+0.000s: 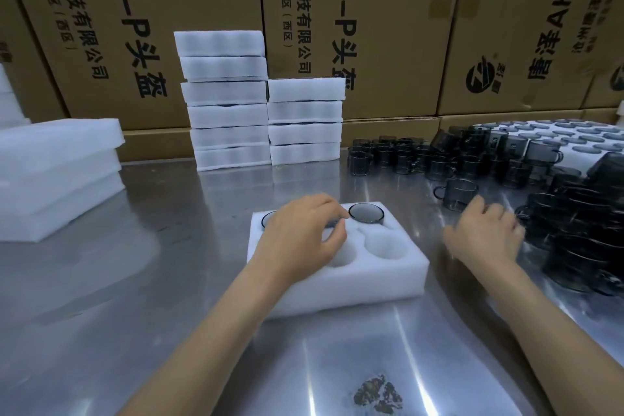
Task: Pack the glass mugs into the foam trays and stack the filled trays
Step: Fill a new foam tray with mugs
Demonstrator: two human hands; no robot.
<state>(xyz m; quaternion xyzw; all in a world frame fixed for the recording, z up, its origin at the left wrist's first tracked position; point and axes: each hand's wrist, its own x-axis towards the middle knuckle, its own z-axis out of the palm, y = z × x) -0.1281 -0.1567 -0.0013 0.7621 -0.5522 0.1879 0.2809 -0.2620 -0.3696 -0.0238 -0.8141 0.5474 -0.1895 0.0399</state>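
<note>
A white foam tray (337, 284) lies on the steel table in front of me. A dark glass mug (366, 213) sits in its back right pocket, and another mug's rim (266, 218) shows at the back left. My left hand (304, 233) hovers over the tray's back row, its thumb and fingers curled round a third mug whose dark rim (333, 222) peeks out. Two front pockets show no mug. My right hand (486, 235), blurred, reaches right with loose fingers and holds nothing. A single mug (456, 194) stands just beyond it, before the pile of loose mugs (580, 213).
Two stacks of white foam trays (226, 101) (305, 120) stand against the cardboard boxes (388, 27) at the back. More foam trays (57, 172) are piled at the left. More mugs (405, 155) crowd the back right beside a foam sheet (574, 138).
</note>
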